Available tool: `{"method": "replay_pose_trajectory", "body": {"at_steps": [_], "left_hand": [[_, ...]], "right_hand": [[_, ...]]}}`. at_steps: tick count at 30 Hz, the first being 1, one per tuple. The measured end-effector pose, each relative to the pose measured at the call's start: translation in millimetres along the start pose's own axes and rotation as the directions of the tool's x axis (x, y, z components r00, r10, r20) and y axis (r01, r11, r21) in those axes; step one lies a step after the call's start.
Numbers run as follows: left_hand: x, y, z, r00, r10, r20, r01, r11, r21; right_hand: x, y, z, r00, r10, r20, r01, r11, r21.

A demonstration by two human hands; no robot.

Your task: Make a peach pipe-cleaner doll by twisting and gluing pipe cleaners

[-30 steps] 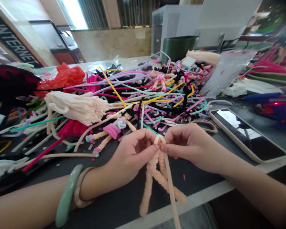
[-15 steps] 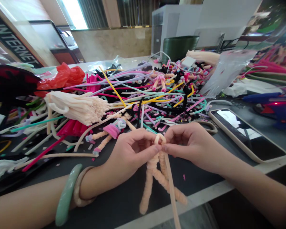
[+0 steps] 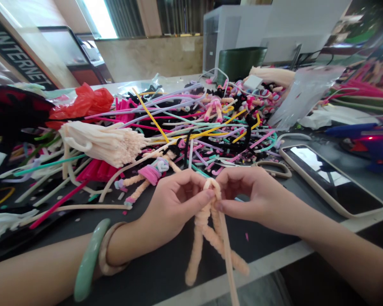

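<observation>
My left hand (image 3: 181, 204) pinches the upper part of a peach pipe-cleaner doll body (image 3: 196, 250) between thumb and fingers. Its wrapped limbs hang down over the table edge side. My right hand (image 3: 245, 191) grips the pipe cleaner (image 3: 227, 255) at the top, where it bends in a loop between both hands; the loose end trails down past the limbs. Fingertips hide part of the loop. A finished-looking pipe-cleaner doll (image 3: 150, 172) in pink and lilac lies just beyond my left hand.
A phone (image 3: 332, 178) lies at the right, with scissors (image 3: 274, 169) beside it and a blue glue gun (image 3: 367, 138) behind. Across the back spreads a heap of coloured pipe cleaners (image 3: 191, 123), with a cream bundle (image 3: 105, 142) and a red plastic bag (image 3: 86, 102) at left.
My right thumb and fingers have parted a little and shifted slightly lower at the loop. The doll body has moved slightly left with my hands.
</observation>
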State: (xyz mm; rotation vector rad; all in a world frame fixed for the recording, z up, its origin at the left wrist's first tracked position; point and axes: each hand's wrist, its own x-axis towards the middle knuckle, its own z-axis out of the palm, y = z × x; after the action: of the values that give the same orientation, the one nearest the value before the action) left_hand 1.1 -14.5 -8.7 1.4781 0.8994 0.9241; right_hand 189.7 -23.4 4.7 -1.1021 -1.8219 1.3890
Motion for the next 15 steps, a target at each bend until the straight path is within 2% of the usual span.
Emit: {"method": "replay_pose_trajectory", "body": {"at_steps": [5,12,15], "left_hand": [[-0.2,-4.0,-1.9,0.998,0.004,-0.064,-0.003,1.000,0.012],[0.0,-3.8,-2.4,0.998,0.033,-0.057,-0.034,0.999,-0.015],[0.3,-1.9,-1.8,0.998,0.034,-0.055,-0.035,0.999,-0.022]], "right_hand": [[1.2,2.4,0.6,1.000,0.003,0.008,-0.003,1.000,-0.001],[0.9,0.8,1.2,0.999,0.043,0.016,-0.046,0.972,0.229],[1.4,-1.4,0.6,0.999,0.044,0.030,-0.051,0.963,0.263]]}}
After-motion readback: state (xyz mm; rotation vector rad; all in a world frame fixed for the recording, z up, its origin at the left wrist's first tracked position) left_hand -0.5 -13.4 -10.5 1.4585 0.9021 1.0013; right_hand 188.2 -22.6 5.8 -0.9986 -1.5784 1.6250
